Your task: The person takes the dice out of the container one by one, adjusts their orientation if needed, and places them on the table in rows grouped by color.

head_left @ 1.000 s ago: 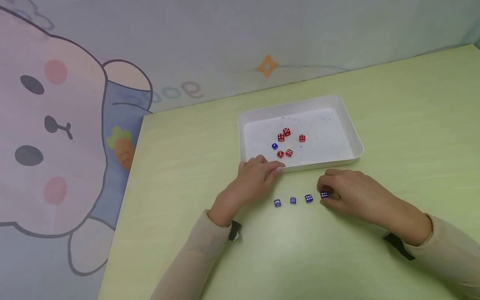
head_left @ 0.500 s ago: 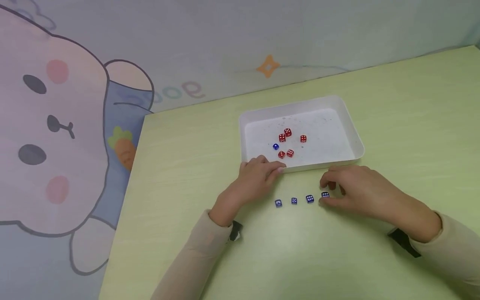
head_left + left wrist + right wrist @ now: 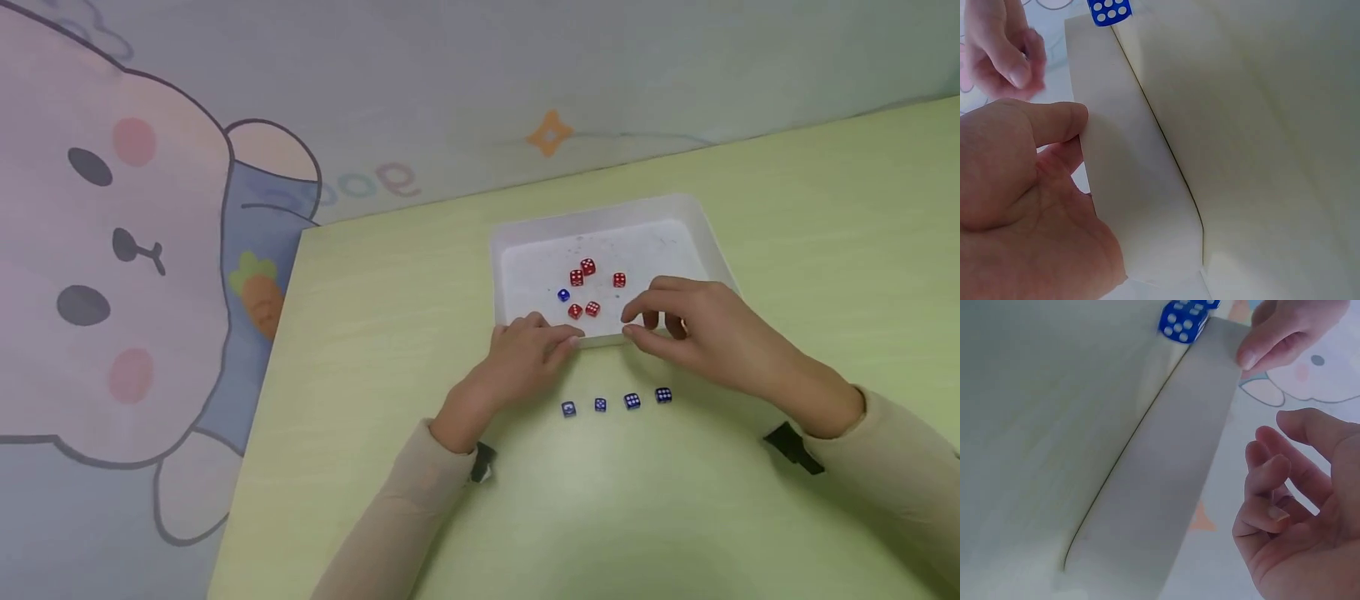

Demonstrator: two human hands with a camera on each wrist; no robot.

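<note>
- Nearest, in front of the tray (image 3: pixel 697 218): four blue dice (image 3: pixel 616 402) set apart in a tidy row, its long axis running side to side along the tray's front wall — laid out in order, by the look of it.
- At the tray's front rim: left hand (image 3: pixel 525 360) resting, fingers straight and together, thumb laid along the wall, seemingly steadying the tray.
- Just right of it, over the tray's front edge: right hand (image 3: pixel 708 333) hovering, fingers loosely curled, thumb and forefinger apart, holding nothing, pointed toward the dice inside.
- Inside the tray, left of centre: five red dice (image 3: pixel 592 287) scattered loose, with one blue die (image 3: pixel 563 295) at their left.
- Beneath the tray: pale green table (image 3: pixel 825 217).
</note>
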